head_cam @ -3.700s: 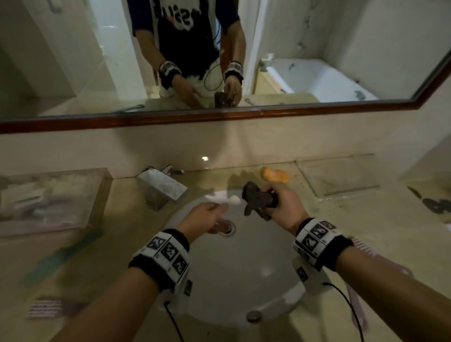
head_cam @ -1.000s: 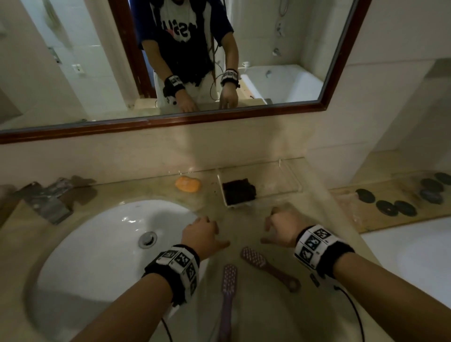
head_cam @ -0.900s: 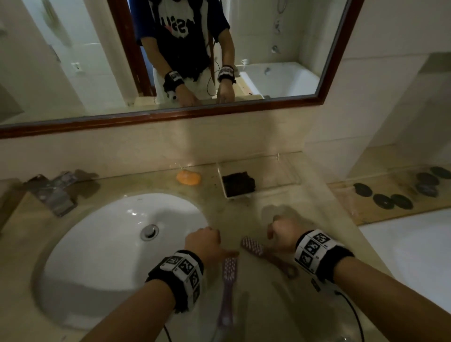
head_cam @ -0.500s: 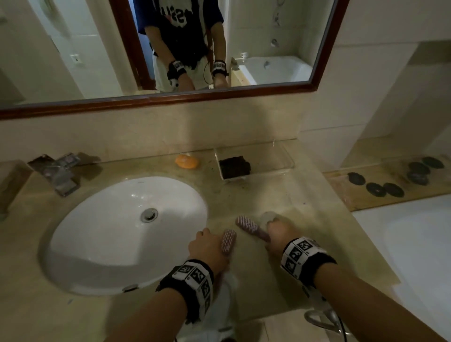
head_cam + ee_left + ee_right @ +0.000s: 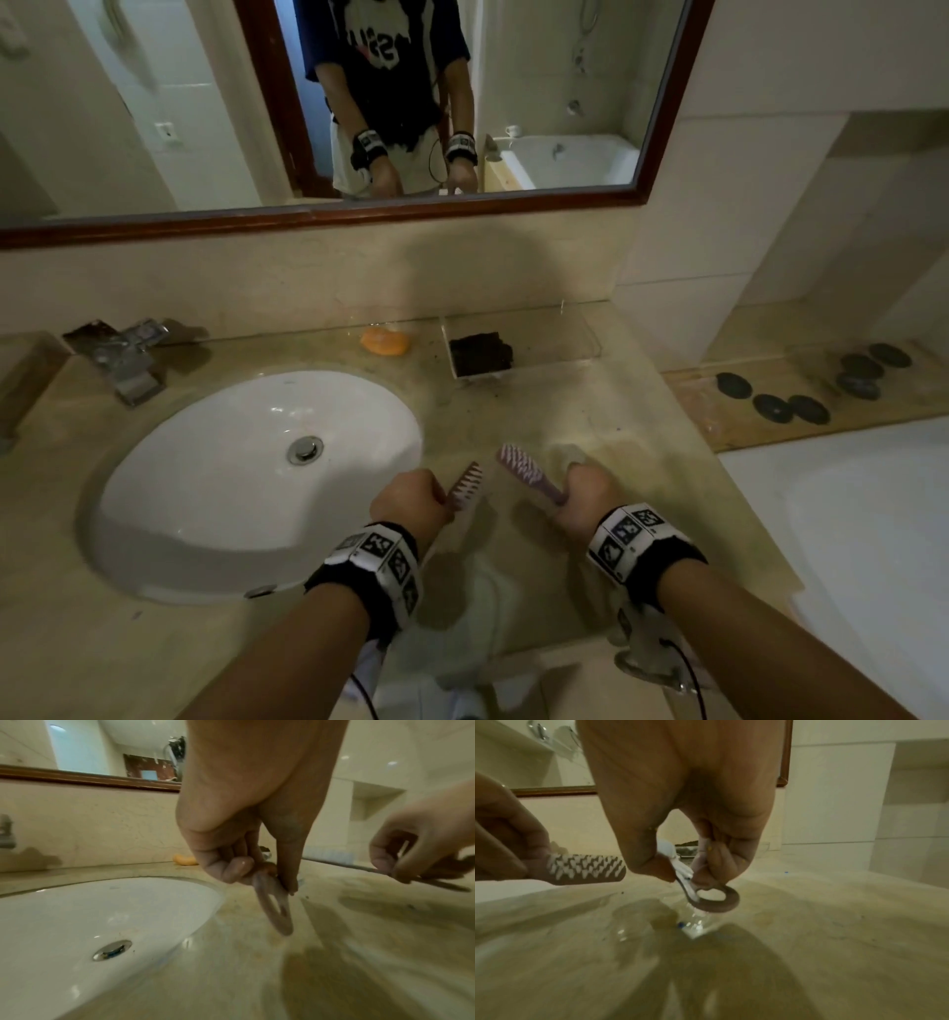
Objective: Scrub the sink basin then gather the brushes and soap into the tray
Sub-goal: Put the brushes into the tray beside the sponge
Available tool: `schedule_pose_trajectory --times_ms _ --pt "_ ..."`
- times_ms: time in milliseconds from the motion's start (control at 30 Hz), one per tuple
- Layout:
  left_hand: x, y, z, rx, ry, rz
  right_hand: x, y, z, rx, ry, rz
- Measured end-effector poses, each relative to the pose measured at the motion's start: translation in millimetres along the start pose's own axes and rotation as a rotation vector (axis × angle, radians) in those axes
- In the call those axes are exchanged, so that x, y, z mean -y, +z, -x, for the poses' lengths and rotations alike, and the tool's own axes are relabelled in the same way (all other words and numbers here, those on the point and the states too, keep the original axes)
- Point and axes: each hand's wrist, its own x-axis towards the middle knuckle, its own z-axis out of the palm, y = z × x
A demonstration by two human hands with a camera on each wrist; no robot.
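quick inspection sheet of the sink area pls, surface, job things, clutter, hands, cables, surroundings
surface: beige stone counter, wet patches and dark specks near the hands
job's things: white sink basin; clear tray at the back wall holding a dark scrub pad; orange soap on the counter left of the tray; two mauve brushes, both lifted
clutter: nothing seen
grippers: left hand grips the left brush; right hand grips the right brush plus a white handled item, unclear what
cables: black cable from the right wristband
surroundings: faucet, mirror, bathtub, dark round stones on the ledge
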Motion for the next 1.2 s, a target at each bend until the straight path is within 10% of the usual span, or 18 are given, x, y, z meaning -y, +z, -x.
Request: schedule_pose_trajectory --times_ms 500,767,1200 --pt "-104 -69 -137 -0.184 0.016 0.687 -25 -112 -130 -0.241 0.03 -0.363" --pt "-173 -59 -214 -0.366 -0.022 0.504 -15 -145 -209 -0.164 -0.044 -0.443" --pt "-183 -39 -273 -0.092 -0.16 0.314 3 -119 -263 -0.023 -0.11 -0.476"
